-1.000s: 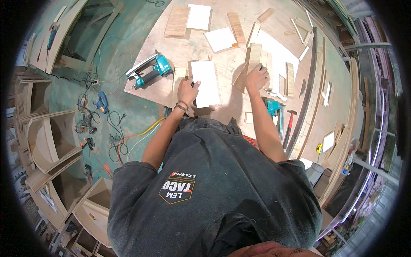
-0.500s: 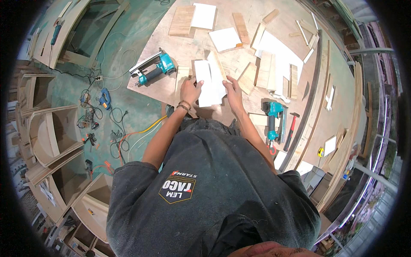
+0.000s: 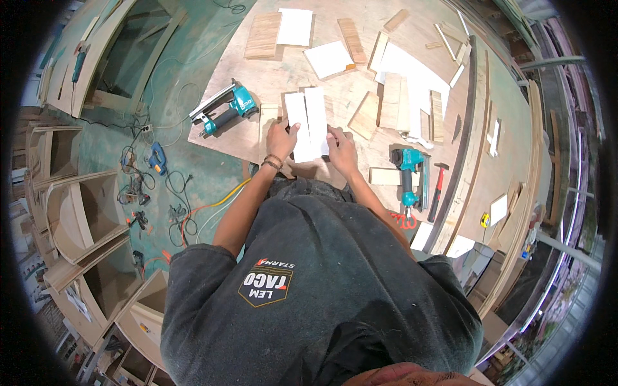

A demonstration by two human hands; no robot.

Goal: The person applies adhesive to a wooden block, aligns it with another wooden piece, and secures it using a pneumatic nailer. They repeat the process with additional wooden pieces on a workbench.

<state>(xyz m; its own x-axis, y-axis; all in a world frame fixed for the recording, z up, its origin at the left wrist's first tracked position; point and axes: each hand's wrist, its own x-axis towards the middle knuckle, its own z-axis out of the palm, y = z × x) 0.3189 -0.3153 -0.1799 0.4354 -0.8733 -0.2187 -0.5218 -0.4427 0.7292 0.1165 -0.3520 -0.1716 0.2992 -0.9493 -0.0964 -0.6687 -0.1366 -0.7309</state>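
Two narrow white-faced boards stand out in front of me, side by side, with a thin dark gap between them. My left hand grips the outer edge of the left white board, its thumb on the white face. Along the outer edge of the right white board, my right hand is closed, the fingers curled and partly hidden. Both boards have their white faces up. A pale wood strip lies just left of my left hand.
A teal nail gun lies at the table's left corner. Another teal nail gun lies right, beside a red-handled hammer. Wood offcuts and white panels cover the far side. Cords and a blue power tool lie on the floor.
The right board was tilted with its wooden edge showing; now its white face is up alongside the left board. My right hand has shifted slightly left and nearer to me.
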